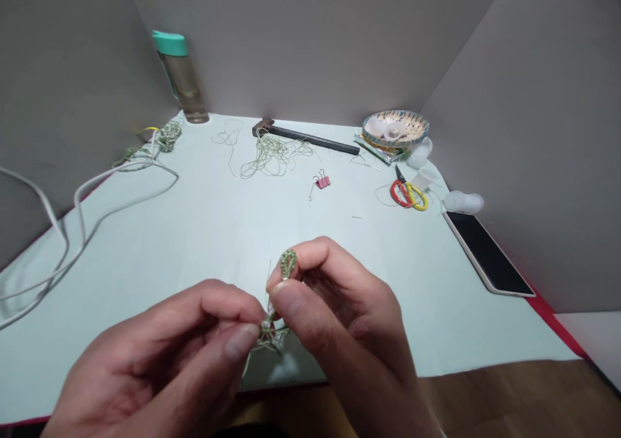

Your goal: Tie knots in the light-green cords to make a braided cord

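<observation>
Knotted cord (pixel 287 264), green flecked with tan, is held up between both hands above the near edge of the table (pixel 218 231), about midway along that edge. Its small closed loop stands at the top, and loose thread ends splay out at the bottom.

The right hand (pixel 339 315) has thumb and forefinger closed narrowly on the knotted cord just under the loop, the other fingers curled behind. The left hand (pixel 184 354) pinches the lower end between thumb and forefinger, where a pale bead-like bit shows; its remaining fingers are folded into the palm. The two thumbs lie just beside each other.

Toward the far left corner stands a clear bottle (pixel 182 79) with a teal cap, and a bundle of green cord (pixel 167 134) lies near it. A white cable (pixel 77 218) runs in loops along the left edge. By the far edge a hammer (pixel 305 138) lies flat, its head touching a tangle of loose thread (pixel 274 153). A pink binder clip (pixel 322 181) sits nearer the middle. At the far right corner is a patterned bowl (pixel 395 129), with scissors (pixel 408 195) with red and yellow handles in front of it. A phone (pixel 488 253) lies face up along the right edge, screen dark. Print on the packet beside the bowl is too small to read.
</observation>
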A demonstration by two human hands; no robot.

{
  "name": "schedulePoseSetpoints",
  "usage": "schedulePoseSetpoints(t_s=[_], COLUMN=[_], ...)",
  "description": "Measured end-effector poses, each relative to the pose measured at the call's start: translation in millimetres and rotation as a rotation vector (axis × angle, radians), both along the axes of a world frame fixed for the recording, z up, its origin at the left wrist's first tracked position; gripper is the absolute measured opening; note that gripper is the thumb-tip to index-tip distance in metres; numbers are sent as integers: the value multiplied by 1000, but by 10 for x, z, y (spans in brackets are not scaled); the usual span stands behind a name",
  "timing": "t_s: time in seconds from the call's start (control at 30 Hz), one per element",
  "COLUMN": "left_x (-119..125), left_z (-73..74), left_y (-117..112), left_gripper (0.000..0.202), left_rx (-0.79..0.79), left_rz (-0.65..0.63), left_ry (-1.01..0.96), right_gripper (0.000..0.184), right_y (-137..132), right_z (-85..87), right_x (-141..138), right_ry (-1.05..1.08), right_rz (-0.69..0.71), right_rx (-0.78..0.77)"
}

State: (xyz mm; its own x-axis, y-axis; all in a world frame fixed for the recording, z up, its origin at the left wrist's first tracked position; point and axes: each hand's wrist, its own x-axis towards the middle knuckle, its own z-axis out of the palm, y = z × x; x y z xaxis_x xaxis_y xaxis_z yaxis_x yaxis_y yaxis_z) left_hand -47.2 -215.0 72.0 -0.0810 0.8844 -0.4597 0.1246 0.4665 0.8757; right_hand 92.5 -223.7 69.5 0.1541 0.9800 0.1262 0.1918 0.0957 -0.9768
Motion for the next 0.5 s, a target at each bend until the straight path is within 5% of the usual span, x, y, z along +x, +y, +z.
schedulePoseSetpoints(t_s=[0.5], left_x=[31], left_z=[24], left_y=[-16], left_gripper=[45], left_rx=[-129], left_rz=[31], left_ry=[-140], right_gripper=[13], right_y=[-57], right_z=[6], right_x=[64], right_ry=[110], right_rz=[117], right_rx=[-107])
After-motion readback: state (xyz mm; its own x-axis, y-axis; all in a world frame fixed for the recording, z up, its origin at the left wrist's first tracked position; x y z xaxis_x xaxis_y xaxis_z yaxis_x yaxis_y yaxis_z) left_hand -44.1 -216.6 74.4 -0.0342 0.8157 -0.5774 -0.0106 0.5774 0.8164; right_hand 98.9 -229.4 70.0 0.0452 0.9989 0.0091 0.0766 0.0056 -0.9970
